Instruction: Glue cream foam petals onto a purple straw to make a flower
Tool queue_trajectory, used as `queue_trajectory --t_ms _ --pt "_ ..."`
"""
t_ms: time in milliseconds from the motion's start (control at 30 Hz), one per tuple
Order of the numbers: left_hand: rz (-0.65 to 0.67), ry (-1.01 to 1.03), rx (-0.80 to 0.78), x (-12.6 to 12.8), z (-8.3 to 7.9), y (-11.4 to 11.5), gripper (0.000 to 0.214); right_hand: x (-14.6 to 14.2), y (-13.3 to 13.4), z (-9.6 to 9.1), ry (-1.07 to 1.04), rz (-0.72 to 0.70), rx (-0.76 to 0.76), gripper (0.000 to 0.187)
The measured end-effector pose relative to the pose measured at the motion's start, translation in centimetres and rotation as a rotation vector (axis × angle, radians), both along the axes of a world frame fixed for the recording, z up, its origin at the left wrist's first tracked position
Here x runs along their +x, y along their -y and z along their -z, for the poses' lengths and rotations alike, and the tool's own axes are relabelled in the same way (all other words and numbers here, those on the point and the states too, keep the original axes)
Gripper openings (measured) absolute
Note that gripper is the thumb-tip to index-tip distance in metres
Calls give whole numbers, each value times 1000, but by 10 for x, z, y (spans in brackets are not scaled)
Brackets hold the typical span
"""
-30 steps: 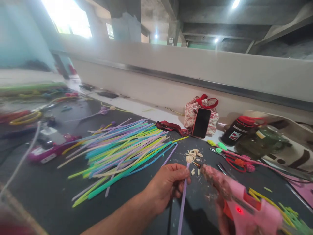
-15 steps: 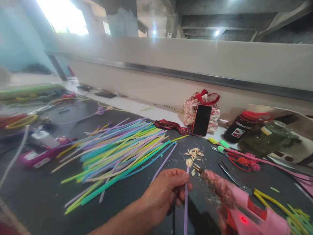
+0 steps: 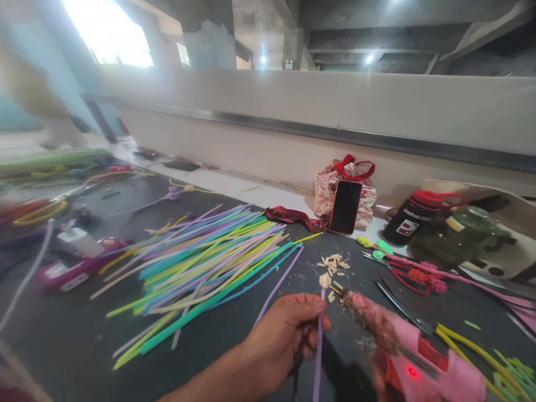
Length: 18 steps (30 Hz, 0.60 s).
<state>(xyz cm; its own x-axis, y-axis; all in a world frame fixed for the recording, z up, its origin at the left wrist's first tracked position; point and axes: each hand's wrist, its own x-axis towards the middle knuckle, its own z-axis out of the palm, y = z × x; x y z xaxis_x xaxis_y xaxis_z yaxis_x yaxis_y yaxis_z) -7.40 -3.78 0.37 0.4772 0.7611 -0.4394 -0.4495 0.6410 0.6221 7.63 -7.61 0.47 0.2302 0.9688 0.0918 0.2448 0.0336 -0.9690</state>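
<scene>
My left hand [image 3: 288, 326] pinches a purple stick [image 3: 319, 357] between thumb and fingers, held upright over the dark table. A small cream cluster [image 3: 324, 280] sits on the stick's top end. At the lower right, my right hand [image 3: 380, 371] is mostly hidden behind a pink hot glue gun [image 3: 402, 335], its fingers round the handle. The gun's metal nozzle points left, touching or very close to the cream cluster; a red light glows on its side. Short cream pieces [image 3: 333, 262] lie scattered just behind the cluster.
A pile of long coloured sticks [image 3: 209, 262] spreads to the left. A phone [image 3: 345, 206] leans on a patterned bag [image 3: 324, 187]. On the right are a black bottle [image 3: 412, 218], a green jug [image 3: 460, 234], and yellow-handled pliers [image 3: 419, 318]. A purple device [image 3: 79, 262] stands at far left.
The glue gun has shifted slightly left, its nozzle nearer the cream cluster. My left hand stays nearly in place. At far left, a blurred shape has come into view in the background.
</scene>
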Motion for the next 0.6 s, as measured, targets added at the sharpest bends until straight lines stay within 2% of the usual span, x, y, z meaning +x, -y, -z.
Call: queue_trajectory --t_ms 67,133,267,400,600 --pt "-2 -11 -6 0 -1 0 18 -4 -8 3 12 46 4 24" --pt "3 -9 -9 0 -2 1 18 -7 -15 5 12 58 5 30" --pt "3 8 -10 0 -1 1 18 -6 -15 3 -19 -21 -6 18" --pt "4 6 -14 0 -2 1 19 -3 -11 -2 -53 -90 -21 25" --pt "17 -16 7 0 -4 1 19 -3 -22 -7 -109 -152 -38 20"
